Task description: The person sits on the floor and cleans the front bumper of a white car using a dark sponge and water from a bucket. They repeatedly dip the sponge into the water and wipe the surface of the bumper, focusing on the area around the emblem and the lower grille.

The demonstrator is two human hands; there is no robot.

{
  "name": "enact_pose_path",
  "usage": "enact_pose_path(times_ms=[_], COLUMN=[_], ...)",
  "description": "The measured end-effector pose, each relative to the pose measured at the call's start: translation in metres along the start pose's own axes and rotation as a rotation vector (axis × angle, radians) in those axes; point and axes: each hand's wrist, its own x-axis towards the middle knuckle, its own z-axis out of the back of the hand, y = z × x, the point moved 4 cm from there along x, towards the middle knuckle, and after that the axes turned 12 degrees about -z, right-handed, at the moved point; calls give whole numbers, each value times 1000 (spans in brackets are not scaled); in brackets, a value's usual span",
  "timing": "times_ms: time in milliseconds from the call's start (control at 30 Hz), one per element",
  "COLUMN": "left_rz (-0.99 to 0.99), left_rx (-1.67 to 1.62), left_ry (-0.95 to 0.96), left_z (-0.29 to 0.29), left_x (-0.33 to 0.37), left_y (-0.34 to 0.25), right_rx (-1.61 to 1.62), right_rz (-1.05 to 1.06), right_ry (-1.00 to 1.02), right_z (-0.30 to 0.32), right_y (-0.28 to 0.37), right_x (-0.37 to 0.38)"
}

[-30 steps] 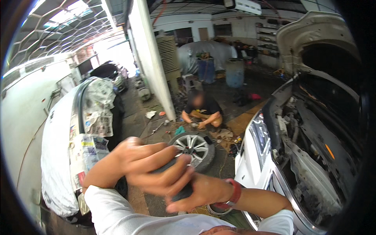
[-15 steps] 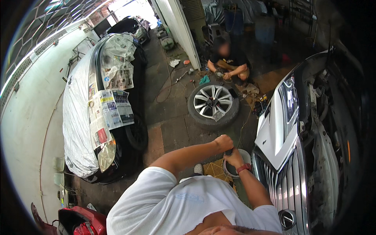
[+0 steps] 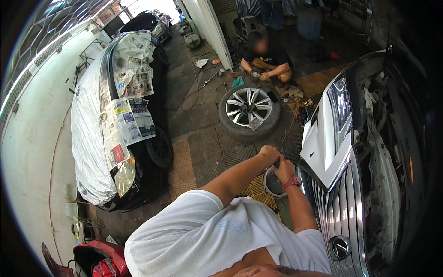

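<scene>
Head view puts the dark car (image 3: 159,113) well off to the left of your hands. A silver sheet (image 3: 87,152) and newspapers (image 3: 134,122) lie over it, probably to shield its bodywork. To the right of your right hand stands a white car (image 3: 323,141), its engine bay (image 3: 376,152) uncovered, presumably for access. Well beyond your hands, a co-worker (image 3: 272,60) squats low, which seems to suit handling small items near the floor. Between that person and you, a wheel (image 3: 248,110) lies flat, probably because it rests steadily that way. Just below your right hand, a bucket (image 3: 266,183) sits low enough to catch any drips. Your left hand (image 3: 269,155) is curled into a fist and your right hand (image 3: 284,170), below a red watch (image 3: 292,181), is folded tightly too. Both close on a small dark item (image 3: 277,163), held between them above the bucket. Two fists set together suggest a firm grip; your fingers hide most of the item, so you cannot tell its full shape.
</scene>
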Motion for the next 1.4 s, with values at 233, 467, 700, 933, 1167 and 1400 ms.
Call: enact_pose_path(times_ms=[233,467,700,933,1167,1400], left_rz=[47,109,122,169,210,172], left_rx=[-191,-326,-733,-1587,-1765,-2030], left_ry=[-61,-83,-406,-386,-474,-698], left_z=[9,-28,-52,-85,-114,-135], left_x=[-8,-9,-45,-90,-105,-102], left_y=[14,47,63,54,23,-4], right_rx=[-131,-119,305,1240,1114,1279], right_rz=[119,180,197,-663,-742,-491], right_ry=[10,2,-298,209,236,400], right_z=[16,29,44,16,-25,-28], right_y=[3,29,22,-4,-27,7], right_x=[13,12,-15,-32,-49,-64])
